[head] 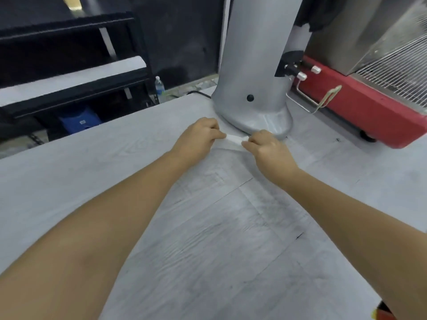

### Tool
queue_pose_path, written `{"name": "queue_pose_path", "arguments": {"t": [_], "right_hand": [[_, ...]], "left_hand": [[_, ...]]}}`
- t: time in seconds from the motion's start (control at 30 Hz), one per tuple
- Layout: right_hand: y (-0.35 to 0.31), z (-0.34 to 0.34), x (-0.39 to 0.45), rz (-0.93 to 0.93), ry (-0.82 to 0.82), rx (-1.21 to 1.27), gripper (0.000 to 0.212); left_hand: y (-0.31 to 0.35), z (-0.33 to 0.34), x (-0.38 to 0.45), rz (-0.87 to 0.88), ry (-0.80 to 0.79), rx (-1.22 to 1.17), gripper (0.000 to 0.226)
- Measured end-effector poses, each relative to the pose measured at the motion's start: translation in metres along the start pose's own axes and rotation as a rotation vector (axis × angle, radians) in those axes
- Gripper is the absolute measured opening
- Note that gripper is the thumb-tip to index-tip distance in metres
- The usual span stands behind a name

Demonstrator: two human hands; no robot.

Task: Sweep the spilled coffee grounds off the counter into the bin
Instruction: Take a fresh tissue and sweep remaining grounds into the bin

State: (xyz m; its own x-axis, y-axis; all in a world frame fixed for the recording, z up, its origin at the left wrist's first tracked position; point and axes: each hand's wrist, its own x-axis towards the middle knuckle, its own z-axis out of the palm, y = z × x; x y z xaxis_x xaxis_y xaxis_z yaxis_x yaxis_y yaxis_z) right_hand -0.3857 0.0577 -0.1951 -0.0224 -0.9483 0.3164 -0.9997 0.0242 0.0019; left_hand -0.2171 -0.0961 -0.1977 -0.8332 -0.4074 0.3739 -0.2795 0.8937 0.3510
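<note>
Both my arms reach forward over the pale grey wood-grain counter (115,162). My left hand (198,139) and my right hand (268,148) each pinch one end of a small white strip, perhaps paper or tissue (234,139), stretched between them just above the counter. The strip sits right in front of the base of a tall silver grinder (256,65). Faint dark smudges and specks (272,204) mark the counter nearer to me. No bin is in view.
A red machine (360,112) with a wire handle and black knobs stands at the right, a metal appliance with wire racks behind it. Beyond the counter's far left edge are dark shelves, a water bottle (159,86) and a blue container (79,122) on the floor.
</note>
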Motion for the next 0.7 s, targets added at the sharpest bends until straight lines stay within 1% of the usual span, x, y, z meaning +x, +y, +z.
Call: {"name": "queue_pose_path", "arguments": {"t": [0.1, 0.17, 0.23, 0.27, 0.3, 0.33, 0.37, 0.4, 0.43, 0.47, 0.5, 0.53, 0.57, 0.63, 0.7], "right_hand": [[0.015, 0.017, -0.02, 0.111, -0.068, -0.046, 0.029], [0.024, 0.019, -0.031, 0.209, -0.078, -0.019, 0.034], [0.028, 0.017, -0.041, 0.26, -0.035, 0.066, 0.045], [0.024, 0.014, -0.046, 0.277, -0.004, 0.1, 0.047], [0.017, 0.012, -0.05, 0.287, 0.03, 0.125, 0.045], [0.007, 0.01, -0.055, 0.289, 0.055, 0.143, 0.039], [-0.005, 0.008, -0.06, 0.28, 0.064, 0.157, 0.034], [-0.018, 0.007, -0.065, 0.262, 0.056, 0.165, 0.03], [-0.032, 0.004, -0.072, 0.236, 0.036, 0.169, 0.029], [-0.048, 0.001, -0.079, 0.205, 0.012, 0.174, 0.03], [-0.065, -0.002, -0.087, 0.172, -0.003, 0.185, 0.031], [-0.083, -0.006, -0.096, 0.139, -0.014, 0.208, 0.03], [-0.1, -0.01, -0.104, 0.105, -0.028, 0.24, 0.028], [-0.126, -0.018, -0.12, 0.039, -0.058, 0.29, 0.02], [-0.135, -0.023, -0.132, -0.007, -0.079, 0.312, 0.014]], "left_hand": [[0.009, 0.022, 0.02, 0.012, -0.103, -0.028, 0.021], [0.01, 0.036, 0.027, 0.087, -0.161, 0.034, 0.028], [0.008, 0.038, 0.028, 0.189, -0.194, 0.057, 0.039], [0.004, 0.039, 0.028, 0.229, -0.196, 0.043, 0.043], [0.002, 0.034, 0.025, 0.245, -0.228, 0.034, 0.039], [-0.001, 0.03, 0.018, 0.287, -0.243, 0.021, 0.028], [-0.002, 0.022, 0.009, 0.354, -0.239, 0.038, 0.026], [-0.004, 0.016, -0.004, 0.407, -0.24, 0.04, 0.028], [-0.003, 0.006, -0.02, 0.413, -0.282, 0.023, 0.027], [-0.004, -0.004, -0.037, 0.384, -0.322, 0.003, 0.03], [-0.003, -0.016, -0.055, 0.349, -0.36, -0.002, 0.041], [-0.005, -0.025, -0.075, 0.334, -0.384, -0.015, 0.047], [-0.004, -0.033, -0.092, 0.351, -0.403, -0.032, 0.044], [0.002, -0.045, -0.12, 0.441, -0.403, -0.038, 0.036], [0.009, -0.05, -0.131, 0.516, -0.404, 0.022, 0.037]]}}
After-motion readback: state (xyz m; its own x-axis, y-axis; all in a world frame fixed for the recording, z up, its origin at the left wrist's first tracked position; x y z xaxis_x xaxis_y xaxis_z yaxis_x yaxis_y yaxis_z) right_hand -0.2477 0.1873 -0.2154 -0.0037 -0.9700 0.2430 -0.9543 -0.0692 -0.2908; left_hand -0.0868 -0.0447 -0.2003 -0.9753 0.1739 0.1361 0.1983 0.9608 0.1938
